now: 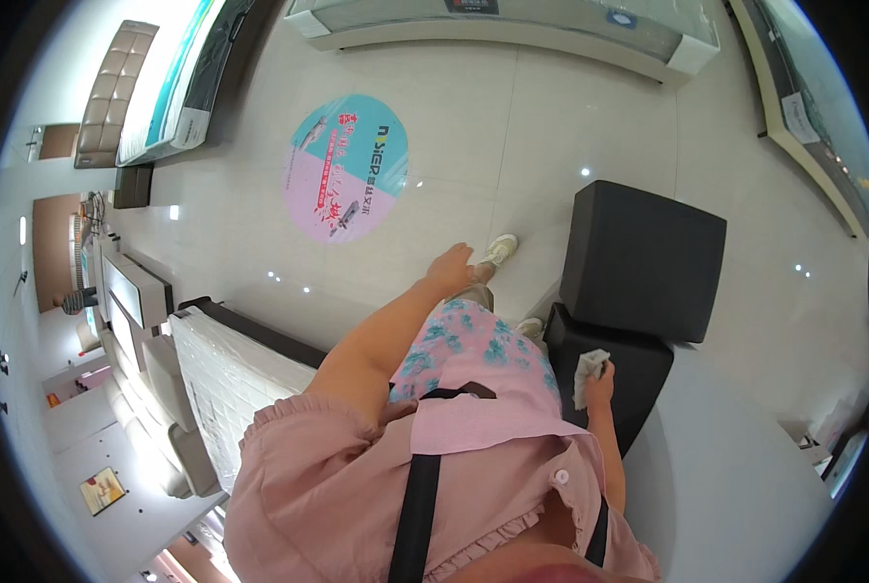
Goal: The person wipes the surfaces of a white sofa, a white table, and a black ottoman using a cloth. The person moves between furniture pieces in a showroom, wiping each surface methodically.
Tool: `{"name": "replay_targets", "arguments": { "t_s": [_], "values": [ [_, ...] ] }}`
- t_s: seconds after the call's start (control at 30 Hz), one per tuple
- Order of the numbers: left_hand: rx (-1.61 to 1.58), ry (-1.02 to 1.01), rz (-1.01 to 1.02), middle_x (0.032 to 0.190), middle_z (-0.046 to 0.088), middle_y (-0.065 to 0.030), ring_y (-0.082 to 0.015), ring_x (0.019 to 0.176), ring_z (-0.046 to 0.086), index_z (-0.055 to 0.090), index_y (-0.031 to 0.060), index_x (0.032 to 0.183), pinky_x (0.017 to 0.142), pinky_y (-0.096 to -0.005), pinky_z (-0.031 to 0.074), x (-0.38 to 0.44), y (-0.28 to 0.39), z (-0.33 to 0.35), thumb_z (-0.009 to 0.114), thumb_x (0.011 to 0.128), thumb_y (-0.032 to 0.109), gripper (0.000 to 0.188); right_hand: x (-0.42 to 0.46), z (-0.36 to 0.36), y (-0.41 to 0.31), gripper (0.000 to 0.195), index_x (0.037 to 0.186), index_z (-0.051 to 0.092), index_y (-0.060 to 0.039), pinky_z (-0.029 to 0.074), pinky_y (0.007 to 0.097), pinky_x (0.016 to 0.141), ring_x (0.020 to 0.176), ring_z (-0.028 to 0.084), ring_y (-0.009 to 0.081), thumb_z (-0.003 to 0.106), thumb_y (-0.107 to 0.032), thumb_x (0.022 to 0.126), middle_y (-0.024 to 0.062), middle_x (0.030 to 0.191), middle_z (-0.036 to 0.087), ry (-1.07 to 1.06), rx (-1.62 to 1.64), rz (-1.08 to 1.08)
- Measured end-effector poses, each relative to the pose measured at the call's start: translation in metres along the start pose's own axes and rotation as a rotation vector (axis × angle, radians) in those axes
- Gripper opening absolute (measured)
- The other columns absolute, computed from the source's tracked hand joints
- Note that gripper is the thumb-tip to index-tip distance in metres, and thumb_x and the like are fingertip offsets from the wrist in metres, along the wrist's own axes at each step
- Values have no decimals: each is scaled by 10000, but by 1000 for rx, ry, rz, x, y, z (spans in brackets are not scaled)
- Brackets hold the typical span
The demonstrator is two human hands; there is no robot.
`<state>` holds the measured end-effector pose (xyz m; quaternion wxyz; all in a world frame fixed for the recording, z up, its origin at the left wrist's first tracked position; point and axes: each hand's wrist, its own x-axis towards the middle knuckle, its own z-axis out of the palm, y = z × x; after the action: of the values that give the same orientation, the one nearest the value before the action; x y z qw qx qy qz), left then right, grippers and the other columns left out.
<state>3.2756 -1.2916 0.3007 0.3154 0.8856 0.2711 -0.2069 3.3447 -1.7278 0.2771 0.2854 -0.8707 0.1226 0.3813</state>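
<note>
My right hand holds a crumpled pale cloth over a black, box-shaped piece of furniture. Whether the cloth touches its surface I cannot tell. Beyond it stands a second black block-shaped piece with a smooth top. Out in front of my body, my left hand hangs above the tiled floor with nothing in it, fingers slightly apart. A pink apron with blue flowers covers my front, and one pale shoe shows past my left hand.
A round printed floor sticker lies ahead. Plastic-wrapped beds stand around: one ahead, one at far right, a white mattress at left. A tufted headboard is upper left. A person stands in the distance.
</note>
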Motion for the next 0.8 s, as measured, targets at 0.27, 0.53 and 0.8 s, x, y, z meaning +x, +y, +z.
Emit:
{"name": "replay_targets", "arguments": {
  "t_s": [0.27, 0.53, 0.8],
  "values": [
    [-57, 145, 80, 1317, 550, -202, -352, 1256, 492, 584, 16, 1223, 1061, -426, 401, -26, -61, -6, 618, 870, 196, 398, -41, -83, 4, 506, 1321, 457, -55, 426, 376, 1003, 1188, 549, 335, 536, -15, 822, 187, 1264, 558, 283, 124, 58],
    [-172, 218, 377, 1235, 593, -204, -346, 1074, 613, 592, -7, 1194, 939, -408, 493, 65, -22, -79, 648, 852, 142, 377, -56, -56, -80, 487, 1309, 516, -61, 427, 366, 1003, 1192, 570, 304, 548, -52, 823, 160, 1258, 600, 330, 352, -40],
    [-225, 110, 476, 1209, 601, -200, -318, 1031, 637, 582, -10, 1215, 900, -394, 507, 123, 36, -155, 622, 885, 132, 362, -76, -41, -127, 442, 1264, 564, -69, 452, 361, 972, 1144, 604, 297, 555, -60, 822, 153, 1207, 635, 448, 464, -22]
  ]
}}
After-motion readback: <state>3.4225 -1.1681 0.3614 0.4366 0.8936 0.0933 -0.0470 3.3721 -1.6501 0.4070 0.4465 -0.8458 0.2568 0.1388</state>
